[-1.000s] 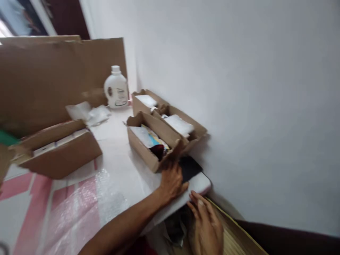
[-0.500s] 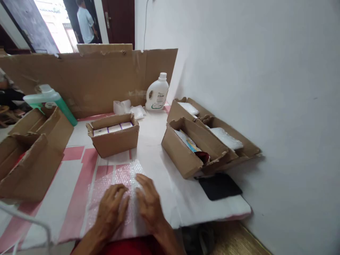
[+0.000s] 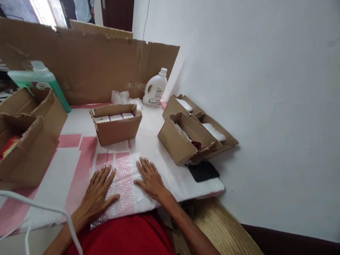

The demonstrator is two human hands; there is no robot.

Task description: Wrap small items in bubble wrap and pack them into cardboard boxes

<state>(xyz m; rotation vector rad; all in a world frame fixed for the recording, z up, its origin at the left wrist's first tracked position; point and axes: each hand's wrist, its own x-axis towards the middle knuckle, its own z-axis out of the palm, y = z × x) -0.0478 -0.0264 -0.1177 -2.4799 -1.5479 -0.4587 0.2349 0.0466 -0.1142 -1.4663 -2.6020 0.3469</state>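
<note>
A clear sheet of bubble wrap [image 3: 123, 184] lies flat on the table in front of me, its near corner hanging at the table's edge. My left hand [image 3: 99, 193] rests palm down on its left part, fingers spread. On the right side of the sheet lies my right hand [image 3: 151, 179], also flat with the fingers stretched out. Neither hand grips anything. Beyond the sheet stands a small cardboard box [image 3: 117, 131] with several white, purple-edged packs [image 3: 114, 117] in it.
Cardboard bins [image 3: 177, 141] with packed goods stand at the right by a black flat object [image 3: 203, 171]. More cardboard bins [image 3: 50, 131] are at the left, near a green-liquid jug [image 3: 57, 85]. A white bottle [image 3: 156, 88] stands before a cardboard screen [image 3: 101, 67]. A white cable [image 3: 39, 205] crosses the lower left.
My hands have moved apart, from close together over the middle of the bubble wrap to its two sides, and the fingers have spread flat. The camera view has tilted down.
</note>
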